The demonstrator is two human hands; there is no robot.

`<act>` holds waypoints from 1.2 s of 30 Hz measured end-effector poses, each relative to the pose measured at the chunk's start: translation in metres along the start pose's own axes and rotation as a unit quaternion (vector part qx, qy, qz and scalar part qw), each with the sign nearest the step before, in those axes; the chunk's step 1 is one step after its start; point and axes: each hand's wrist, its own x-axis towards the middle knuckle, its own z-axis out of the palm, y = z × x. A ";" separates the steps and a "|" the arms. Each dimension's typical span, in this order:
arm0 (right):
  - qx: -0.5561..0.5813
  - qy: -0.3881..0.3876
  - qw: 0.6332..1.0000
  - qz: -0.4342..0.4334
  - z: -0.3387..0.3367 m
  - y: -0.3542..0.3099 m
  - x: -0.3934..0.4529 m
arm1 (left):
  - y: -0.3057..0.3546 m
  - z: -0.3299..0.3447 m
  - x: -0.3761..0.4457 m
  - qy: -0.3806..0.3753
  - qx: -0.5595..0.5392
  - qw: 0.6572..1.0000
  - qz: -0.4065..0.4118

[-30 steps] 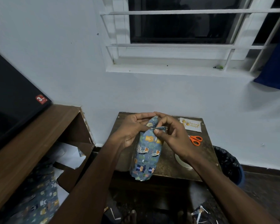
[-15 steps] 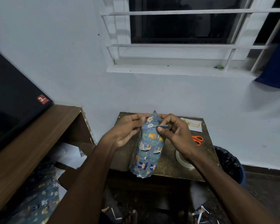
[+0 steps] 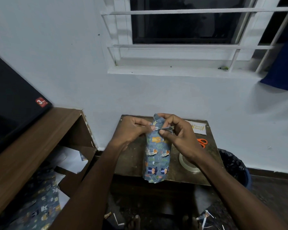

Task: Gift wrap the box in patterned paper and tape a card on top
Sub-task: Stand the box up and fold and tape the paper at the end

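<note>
The box (image 3: 156,156), covered in blue paper with animal prints, stands tilted on the small brown table (image 3: 131,165), its near end at the front edge. My left hand (image 3: 131,131) holds the far end from the left, fingertips pinching the paper. My right hand (image 3: 176,138) pinches a folded flap of paper at that same end between thumb and fingers. A white card (image 3: 199,128) with yellow lettering lies at the table's far right corner.
Orange-handled scissors (image 3: 202,142) and a clear tape roll (image 3: 188,163) lie on the table, partly behind my right hand. A wooden desk (image 3: 32,146) with a dark screen stands left. More patterned paper (image 3: 40,208) lies below it. A bin with a black liner (image 3: 234,166) sits right.
The far end's paper has been folded down into a flat flap, which my right hand now pinches; both hands have shifted slightly along that end.
</note>
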 end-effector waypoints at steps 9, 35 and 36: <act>-0.064 0.053 0.996 -0.036 0.002 0.005 0.004 | 0.001 0.007 0.001 0.050 -0.032 0.998 -0.013; -0.203 0.002 0.975 -0.092 0.008 -0.002 -0.002 | -0.004 0.004 0.004 0.058 0.001 0.998 -0.005; -0.219 0.002 0.971 -0.099 0.009 -0.002 -0.001 | -0.004 0.005 0.004 0.063 0.013 0.998 -0.002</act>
